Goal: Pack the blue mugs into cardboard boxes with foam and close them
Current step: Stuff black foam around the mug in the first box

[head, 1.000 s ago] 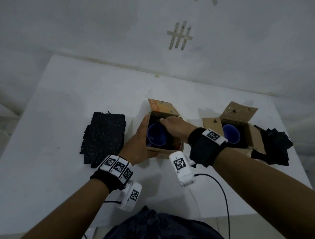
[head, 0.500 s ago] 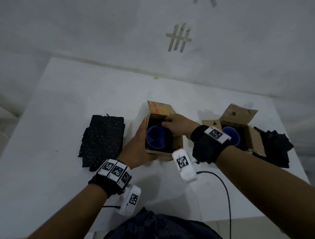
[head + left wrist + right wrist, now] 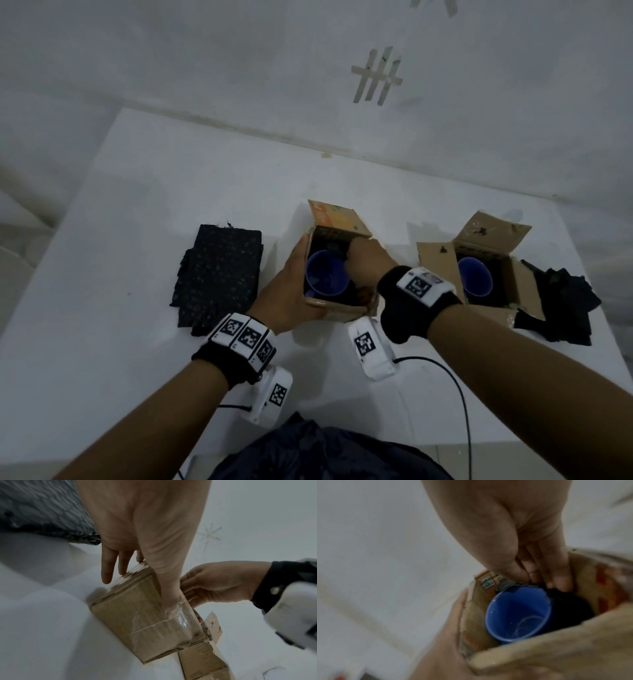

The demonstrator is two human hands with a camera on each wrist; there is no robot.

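Wrists sit nearest you over the desk's (image 3: 102, 342) front edge, both reaching to the near box (image 3: 337, 310) at mid-desk. Your left hand (image 3: 286, 294) cups that box's left wall, fingers (image 3: 107, 566) straight along the side, thumb pressed on the taped near face; likely bracing so the box stays put while you pack. Inside, the blue mug (image 3: 327, 277) stands upright, mouth up, crowded toward the left wall. Your right hand (image 3: 368, 258) dips into the box past the mug's far-right rim, fingers (image 3: 556, 574) bunched narrow and pushing down on black foam (image 3: 570, 608) in the gap between mug and right wall. So the mug lies just beside those fingers, touching or nearly so; can't tell which. Far flap (image 3: 337, 217) still stands open. Toward the right edge, the second box (image 3: 513, 274), flaps open, holds another blue mug (image 3: 474, 277). Loose foam stack (image 3: 219, 274) lies toward the left edge, more foam scraps (image 3: 561, 301) at the right edge.
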